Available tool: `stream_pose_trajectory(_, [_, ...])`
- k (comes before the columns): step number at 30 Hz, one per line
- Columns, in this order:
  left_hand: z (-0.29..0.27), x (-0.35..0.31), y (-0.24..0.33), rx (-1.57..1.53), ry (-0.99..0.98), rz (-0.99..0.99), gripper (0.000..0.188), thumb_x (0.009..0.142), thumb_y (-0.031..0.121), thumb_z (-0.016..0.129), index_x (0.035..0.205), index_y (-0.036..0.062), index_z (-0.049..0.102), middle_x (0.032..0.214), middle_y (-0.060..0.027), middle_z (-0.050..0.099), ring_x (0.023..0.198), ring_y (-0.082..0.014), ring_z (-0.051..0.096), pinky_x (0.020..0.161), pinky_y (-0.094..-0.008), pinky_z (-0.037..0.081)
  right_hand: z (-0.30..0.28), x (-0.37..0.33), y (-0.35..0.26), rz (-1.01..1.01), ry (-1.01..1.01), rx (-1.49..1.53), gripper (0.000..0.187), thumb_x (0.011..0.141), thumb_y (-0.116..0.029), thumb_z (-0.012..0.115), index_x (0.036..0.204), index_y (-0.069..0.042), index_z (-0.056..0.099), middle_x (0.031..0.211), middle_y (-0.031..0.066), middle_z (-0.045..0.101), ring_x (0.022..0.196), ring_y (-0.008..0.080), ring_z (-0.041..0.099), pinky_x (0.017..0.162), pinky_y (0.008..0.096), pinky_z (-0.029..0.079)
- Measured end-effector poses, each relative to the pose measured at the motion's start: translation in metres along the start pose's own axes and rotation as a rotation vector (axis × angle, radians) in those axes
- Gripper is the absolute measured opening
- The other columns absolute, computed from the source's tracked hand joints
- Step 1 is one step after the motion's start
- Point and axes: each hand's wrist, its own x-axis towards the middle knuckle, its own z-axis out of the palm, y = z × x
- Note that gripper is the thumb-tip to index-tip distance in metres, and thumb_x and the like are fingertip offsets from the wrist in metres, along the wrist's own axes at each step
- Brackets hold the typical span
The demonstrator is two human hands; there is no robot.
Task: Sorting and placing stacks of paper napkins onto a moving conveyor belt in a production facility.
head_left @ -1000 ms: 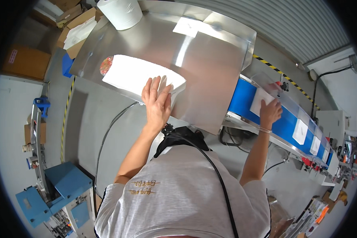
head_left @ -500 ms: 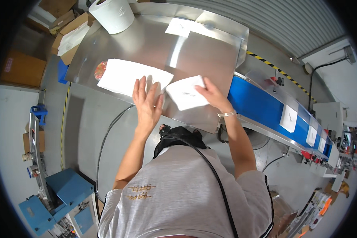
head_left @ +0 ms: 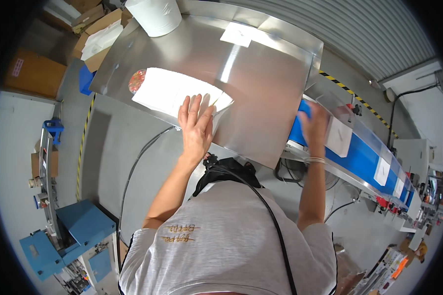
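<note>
My left hand (head_left: 197, 129) lies with spread fingers on the right end of a fanned row of white paper sheets (head_left: 174, 88) on the metal table. One sheet's corner lifts beside its fingertips. A round red patterned piece (head_left: 137, 81) shows at the row's left end. My right hand (head_left: 314, 125), blurred, is over the near end of the blue conveyor belt (head_left: 357, 150), thumb apart from the fingers, with nothing visible in it. Just right of it, a white sheet (head_left: 338, 138) with a small dark mark lies on the belt.
More white sheets (head_left: 383, 171) lie farther along the belt, beside a clear guard. On the metal table (head_left: 263, 73) lies a lone white sheet (head_left: 236, 34) at the back, and a large white roll (head_left: 155, 17) stands at back left. A black cable (head_left: 261, 206) crosses my shirt.
My right hand has carried a white sheet from the table to the belt and let go of it. The belt's other sheets have moved farther away. My left hand remains on the row.
</note>
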Motion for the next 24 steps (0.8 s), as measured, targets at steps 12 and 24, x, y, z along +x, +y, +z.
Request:
stream_pose_trajectory(12, [-0.007, 0.009, -0.017, -0.008, -0.073, -0.077, 0.053, 0.077, 0.013, 0.070, 0.127, 0.0098, 0.053, 0.146, -0.0182, 0.031, 0.135, -0.0411, 0.025, 0.107, -0.0515, 0.023, 0.056, 0.012, -0.105, 0.256, -0.493, 1.302, 0.032, 0.092, -0.025, 0.062, 0.111, -0.002, 0.052, 0.093, -0.0004, 0.056, 0.085, 0.0055, 0.051, 0.075, 0.0217, 0.045])
stream_pose_trajectory(24, [-0.006, 0.008, -0.017, -0.029, -0.018, -0.055, 0.033, 0.076, -0.002, 0.065, 0.107, 0.0089, 0.068, 0.134, -0.0166, 0.048, 0.129, -0.0397, 0.036, 0.106, -0.0501, 0.027, -0.012, -0.030, 0.065, 0.466, 0.240, -0.287, 0.043, 0.082, -0.032, 0.067, 0.112, -0.003, 0.058, 0.109, 0.0192, 0.060, 0.099, 0.0351, 0.057, 0.089, 0.0422, 0.044])
